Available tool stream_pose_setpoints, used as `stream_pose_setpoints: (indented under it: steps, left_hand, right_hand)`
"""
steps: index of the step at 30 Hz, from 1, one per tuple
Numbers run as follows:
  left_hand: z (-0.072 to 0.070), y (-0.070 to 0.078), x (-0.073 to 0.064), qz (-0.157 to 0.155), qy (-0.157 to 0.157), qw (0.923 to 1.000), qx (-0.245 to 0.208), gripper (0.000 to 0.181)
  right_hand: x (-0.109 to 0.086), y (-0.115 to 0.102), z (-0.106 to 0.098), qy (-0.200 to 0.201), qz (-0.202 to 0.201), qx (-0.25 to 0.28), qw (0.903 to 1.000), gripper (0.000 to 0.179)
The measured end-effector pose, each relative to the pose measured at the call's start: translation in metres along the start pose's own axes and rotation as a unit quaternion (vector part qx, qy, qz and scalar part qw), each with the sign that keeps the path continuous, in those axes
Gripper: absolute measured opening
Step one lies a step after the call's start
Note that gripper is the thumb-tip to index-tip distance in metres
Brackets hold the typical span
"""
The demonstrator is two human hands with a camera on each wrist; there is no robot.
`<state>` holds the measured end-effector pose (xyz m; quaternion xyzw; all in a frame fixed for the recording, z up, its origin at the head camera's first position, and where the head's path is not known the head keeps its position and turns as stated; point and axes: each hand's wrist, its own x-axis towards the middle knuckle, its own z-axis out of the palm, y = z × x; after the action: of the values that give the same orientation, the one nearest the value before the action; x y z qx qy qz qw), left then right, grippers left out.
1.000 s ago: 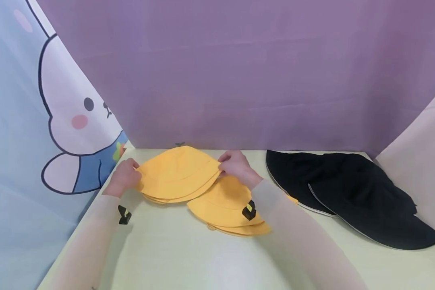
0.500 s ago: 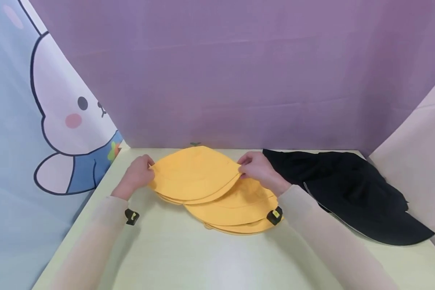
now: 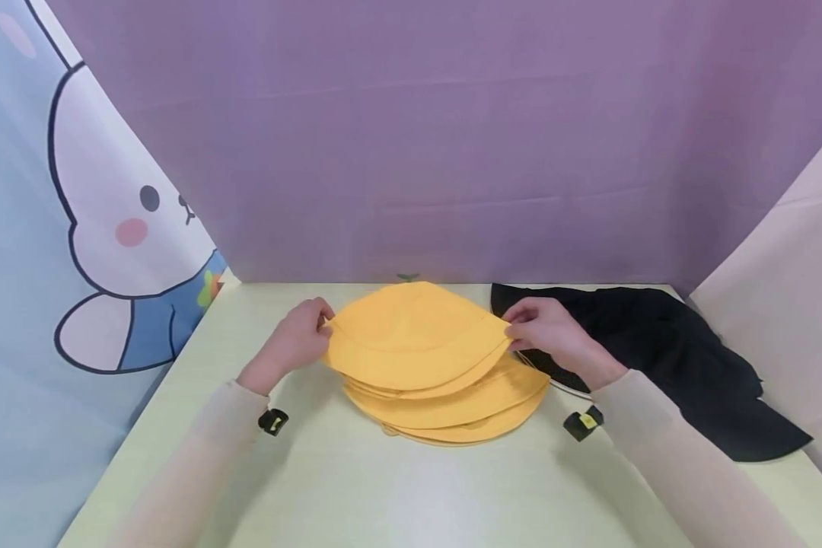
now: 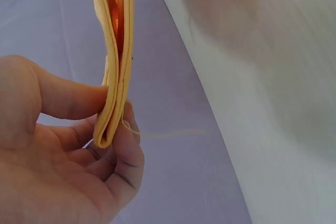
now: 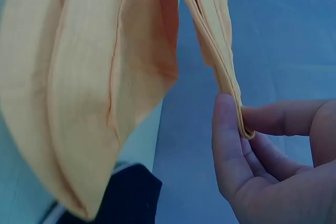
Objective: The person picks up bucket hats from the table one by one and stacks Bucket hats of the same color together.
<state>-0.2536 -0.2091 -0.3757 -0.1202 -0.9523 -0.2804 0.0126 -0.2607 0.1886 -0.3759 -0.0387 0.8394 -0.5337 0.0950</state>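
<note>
A yellow bucket hat [image 3: 411, 335], folded flat with a small green sprout on top, is held up between both hands. My left hand [image 3: 297, 335] pinches its left brim corner; in the left wrist view the thumb and fingers [image 4: 126, 161] grip the folded edge, and a loose thread trails from it. The right hand [image 3: 548, 331] pinches the opposite corner, thumb against fingers [image 5: 228, 150] in the right wrist view. Beneath and slightly in front lies a second folded yellow hat [image 3: 466, 415], partly covered by the held one in the head view.
Black folded hats [image 3: 657, 350] overlap at the right of the pale table [image 3: 411, 502], partly behind the right forearm. A purple cloth wall [image 3: 411, 137] rises at the back edge. A blue curtain with a cartoon rabbit [image 3: 130, 228] borders the left side.
Both hands have carried the upper yellow hat to the right, from beside the lower yellow hat to over it. The grips stay the same.
</note>
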Motion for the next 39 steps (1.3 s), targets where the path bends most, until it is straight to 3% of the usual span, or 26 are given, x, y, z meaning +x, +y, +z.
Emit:
stream_pose_setpoints:
  steps: [7, 15, 21, 26, 29, 32, 36, 39]
  left_hand:
    - [0.014, 0.019, -0.006, 0.02, -0.04, 0.9984, -0.036, 0.019]
    - [0.024, 0.033, -0.015, 0.039, -0.072, 0.9953, -0.05, 0.016]
    - [0.039, 0.029, -0.018, 0.027, -0.09, 0.995, -0.034, 0.015]
    - [0.056, 0.021, -0.018, 0.012, -0.101, 0.9947, -0.019, 0.015]
    - [0.06, 0.021, -0.018, 0.007, -0.1, 0.995, -0.005, 0.017]
    - [0.06, 0.026, -0.019, 0.023, -0.078, 0.9965, 0.02, 0.021]
    - [0.065, 0.042, -0.02, 0.079, -0.033, 0.9943, 0.064, 0.029]
    - [0.073, 0.057, -0.02, 0.122, -0.026, 0.9885, 0.087, 0.037]
  right_hand:
    - [-0.022, 0.017, -0.024, -0.009, 0.023, -0.032, 0.9992, 0.025]
    - [-0.038, 0.038, -0.035, -0.035, 0.025, -0.025, 0.9988, 0.024]
    - [-0.04, 0.046, -0.029, -0.055, 0.013, -0.067, 0.9962, 0.019]
    - [-0.038, 0.054, -0.021, -0.04, 0.014, -0.131, 0.9905, 0.014]
    - [-0.038, 0.048, -0.018, -0.019, -0.004, -0.221, 0.9752, 0.011]
    - [-0.04, 0.037, -0.01, 0.022, -0.049, -0.321, 0.9455, 0.012]
    - [-0.043, 0.025, 0.009, 0.061, -0.134, -0.386, 0.9105, 0.021]
    - [-0.044, 0.021, 0.025, 0.043, -0.172, -0.415, 0.8923, 0.035]
